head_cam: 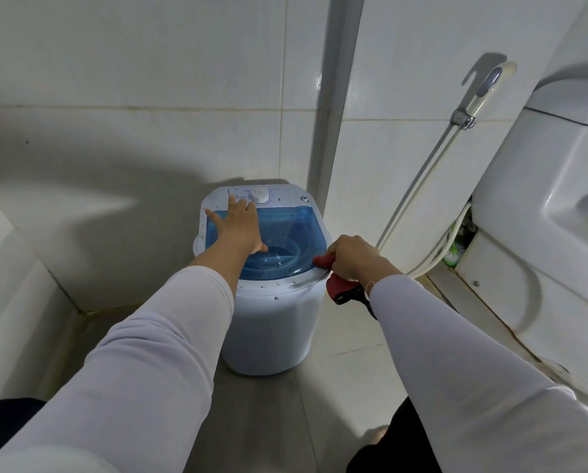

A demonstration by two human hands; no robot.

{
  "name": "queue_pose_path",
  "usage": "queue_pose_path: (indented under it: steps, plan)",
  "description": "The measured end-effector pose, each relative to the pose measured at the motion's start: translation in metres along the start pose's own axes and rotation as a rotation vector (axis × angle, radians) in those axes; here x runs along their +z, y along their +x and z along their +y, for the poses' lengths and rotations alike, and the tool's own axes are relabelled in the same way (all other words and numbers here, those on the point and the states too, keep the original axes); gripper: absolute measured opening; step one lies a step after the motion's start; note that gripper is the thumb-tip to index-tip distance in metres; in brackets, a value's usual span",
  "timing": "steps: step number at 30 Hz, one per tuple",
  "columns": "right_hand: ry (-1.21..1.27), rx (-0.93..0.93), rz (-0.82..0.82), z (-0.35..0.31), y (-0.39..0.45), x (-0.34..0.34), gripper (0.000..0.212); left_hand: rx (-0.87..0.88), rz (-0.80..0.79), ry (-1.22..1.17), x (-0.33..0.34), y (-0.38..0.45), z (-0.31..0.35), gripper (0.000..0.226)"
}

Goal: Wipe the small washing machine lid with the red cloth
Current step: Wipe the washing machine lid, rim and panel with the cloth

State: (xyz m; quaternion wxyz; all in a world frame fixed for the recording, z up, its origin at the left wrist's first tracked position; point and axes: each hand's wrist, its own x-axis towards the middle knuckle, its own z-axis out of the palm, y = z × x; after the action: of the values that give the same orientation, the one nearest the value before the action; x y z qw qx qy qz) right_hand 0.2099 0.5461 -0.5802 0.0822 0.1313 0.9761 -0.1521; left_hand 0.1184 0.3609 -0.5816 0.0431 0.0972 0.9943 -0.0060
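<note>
A small white washing machine (pixel 268 322) stands on the floor in the corner. Its see-through blue lid (pixel 292 227) is down and speckled with dark specks. My left hand (pixel 239 223) lies flat on the lid's far left part, fingers spread toward the control panel with its white dial (pixel 260 196). My right hand (pixel 352 256) is at the lid's near right rim, closed around the red cloth (pixel 342 286). The cloth's red end touches the rim, and the rest hangs below my wrist with a dark edge.
White tiled walls enclose the corner behind the machine. A white toilet (pixel 541 233) stands at the right, with a bidet sprayer (pixel 487 87) and hose on the wall between. A toilet brush (pixel 456 250) sits low beside the toilet. Grey floor tiles lie in front.
</note>
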Motion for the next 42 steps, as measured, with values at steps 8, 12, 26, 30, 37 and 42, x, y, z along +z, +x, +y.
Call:
queue_pose_path:
  steps: [8,12,26,30,37,42]
  plan:
    - [0.128,-0.082,-0.1,0.003,-0.021,-0.02,0.026,-0.011,0.003,-0.015,0.0,-0.015,-0.009,0.104]
    - [0.103,-0.057,0.047,0.005,-0.023,-0.032,0.026,-0.038,-0.017,-0.032,-0.003,-0.019,-0.023,0.106]
    - [-0.046,-0.01,0.033,-0.022,-0.024,0.003,0.037,-0.045,-0.076,-0.089,0.007,-0.02,-0.042,0.109]
    - [-0.074,-0.022,0.013,-0.03,-0.03,0.005,0.033,-0.032,-0.042,-0.102,0.009,-0.02,-0.042,0.108]
    - [-0.113,-0.078,-0.004,-0.051,-0.041,0.013,0.03,-0.006,0.0,-0.115,0.011,-0.024,-0.043,0.106]
    - [-0.166,-0.115,-0.003,-0.069,-0.046,0.021,0.03,0.004,0.021,-0.148,0.014,-0.024,-0.047,0.105]
